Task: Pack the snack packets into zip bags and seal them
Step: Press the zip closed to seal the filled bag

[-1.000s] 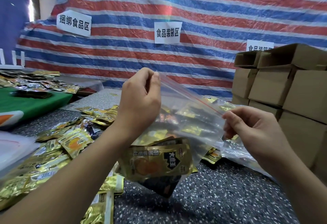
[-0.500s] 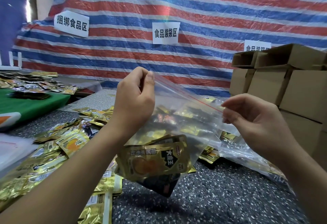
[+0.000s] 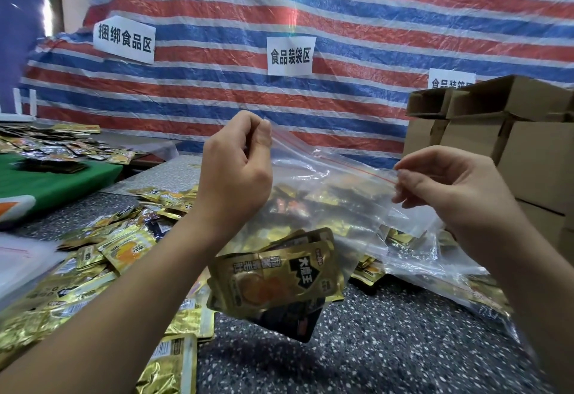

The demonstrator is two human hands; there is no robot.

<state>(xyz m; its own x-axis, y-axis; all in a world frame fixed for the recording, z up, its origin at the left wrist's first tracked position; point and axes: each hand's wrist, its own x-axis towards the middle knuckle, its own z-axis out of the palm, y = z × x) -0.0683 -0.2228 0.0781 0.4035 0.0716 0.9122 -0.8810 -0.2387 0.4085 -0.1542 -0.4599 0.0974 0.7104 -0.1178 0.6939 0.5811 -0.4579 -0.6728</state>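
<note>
One clear zip bag [image 3: 323, 207] held above speckled tabletop [image 3: 388, 347], red zip line slanting down from left to right. Left hand [image 3: 236, 173] pinches left top corner; right hand [image 3: 447, 188] pinches right end. Gold snack packets [image 3: 276, 278] inside, exact count unclear; many loose packets [image 3: 102, 257] toward tabletop's left edge.

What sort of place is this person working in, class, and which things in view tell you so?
Probably a makeshift food-packing workstation: loose gold snack packets heaped on the table, stacked cardboard boxes to the right, and a striped tarp backdrop carrying paper zone signs.
</note>
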